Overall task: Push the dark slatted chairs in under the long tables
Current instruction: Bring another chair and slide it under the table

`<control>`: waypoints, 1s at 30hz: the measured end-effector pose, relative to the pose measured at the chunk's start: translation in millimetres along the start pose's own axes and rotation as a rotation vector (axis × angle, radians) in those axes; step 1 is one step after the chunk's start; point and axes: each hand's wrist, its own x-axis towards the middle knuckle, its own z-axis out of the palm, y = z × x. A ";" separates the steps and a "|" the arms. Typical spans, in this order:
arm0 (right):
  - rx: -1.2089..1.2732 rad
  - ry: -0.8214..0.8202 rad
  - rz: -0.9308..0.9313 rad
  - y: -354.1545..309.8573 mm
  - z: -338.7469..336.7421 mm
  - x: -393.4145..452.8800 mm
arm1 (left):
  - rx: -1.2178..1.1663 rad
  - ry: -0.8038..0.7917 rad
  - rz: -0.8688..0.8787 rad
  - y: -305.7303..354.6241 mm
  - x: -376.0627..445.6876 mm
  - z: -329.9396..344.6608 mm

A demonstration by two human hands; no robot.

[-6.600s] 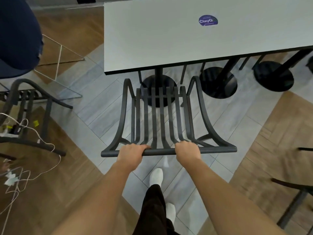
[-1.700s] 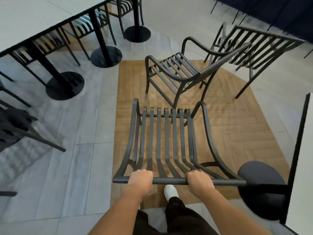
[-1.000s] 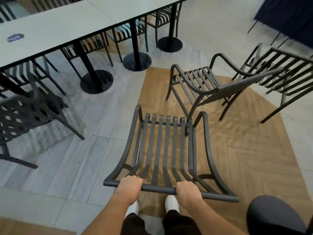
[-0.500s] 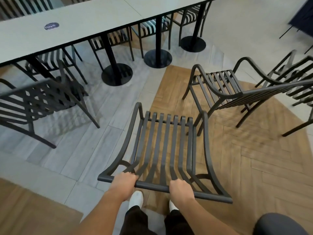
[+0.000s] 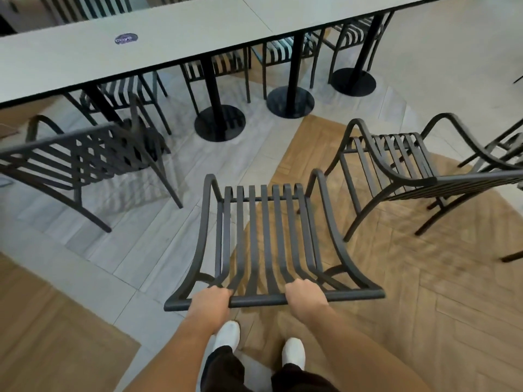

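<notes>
A dark slatted chair (image 5: 267,236) stands right in front of me, its seat pointing toward the long table (image 5: 169,43) across the top of the view. My left hand (image 5: 210,302) grips the left part of the chair's top rail. My right hand (image 5: 305,297) grips the same rail further right. The chair's front edge is well short of the table, with open floor between them.
Another slatted chair (image 5: 85,162) stands at the left, partly under the table. A third chair (image 5: 402,171) stands free at the right, close beside mine. Round black table bases (image 5: 219,123) and tucked-in chairs (image 5: 283,49) line the far side. My white shoes (image 5: 229,335) are below.
I have turned left with the chair in both hands, so the long table now lies straight ahead. The free chair at the right has slid toward the frame's edge.
</notes>
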 end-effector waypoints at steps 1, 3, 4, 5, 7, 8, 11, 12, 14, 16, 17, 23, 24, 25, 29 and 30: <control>-0.020 0.000 -0.018 3.5 -5.0 5.1 | 0.000 0.003 -0.015 1.7 3.2 -1.7; -0.056 0.002 -0.048 11.5 -14.5 16.3 | 0.000 0.010 -0.040 5.8 10.3 -6.5; -0.073 0.005 -0.060 15.8 -18.9 22.1 | -0.002 0.009 -0.053 8.3 14.0 -8.8; -0.089 0.012 -0.072 19.6 -23.1 28.5 | -0.012 0.008 -0.065 10.3 18.2 -10.6; -0.116 0.021 -0.086 27.5 -32.4 41.9 | -0.029 -0.001 -0.089 13.8 27.8 -15.2; -0.129 0.019 -0.090 31.7 -37.6 48.9 | -0.037 -0.004 -0.100 15.8 32.7 -18.8; -0.169 0.010 -0.110 46.1 -57.5 71.3 | -0.077 -0.001 -0.119 20.6 51.0 -30.0; -0.181 0.010 -0.114 51.4 -65.4 79.1 | -0.087 -0.004 -0.124 22.7 58.0 -35.3; -0.212 0.014 -0.116 61.0 -80.3 96.2 | -0.100 -0.001 -0.125 26.7 73.4 -46.5; -0.248 0.014 -0.114 69.6 -96.6 113.7 | -0.103 0.000 -0.117 30.4 90.8 -56.8; -0.265 0.010 -0.110 74.4 -104.8 123.2 | -0.102 -0.002 -0.117 33.0 99.4 -62.6; -0.329 0.049 -0.132 92.8 -151.6 175.3 | -0.121 -0.001 -0.131 31.3 153.4 -97.9; -0.322 0.047 -0.136 91.6 -159.8 184.4 | -0.119 -0.003 -0.132 25.0 163.4 -104.4; -0.315 0.049 -0.142 89.7 -168.2 194.2 | -0.111 -0.004 -0.133 18.1 173.2 -112.4; -0.294 0.037 -0.149 80.1 -203.8 232.1 | -0.106 -0.009 -0.154 -9.8 212.1 -138.7; -0.286 0.042 -0.153 78.5 -210.4 242.0 | -0.109 -0.012 -0.156 -16.0 221.5 -145.5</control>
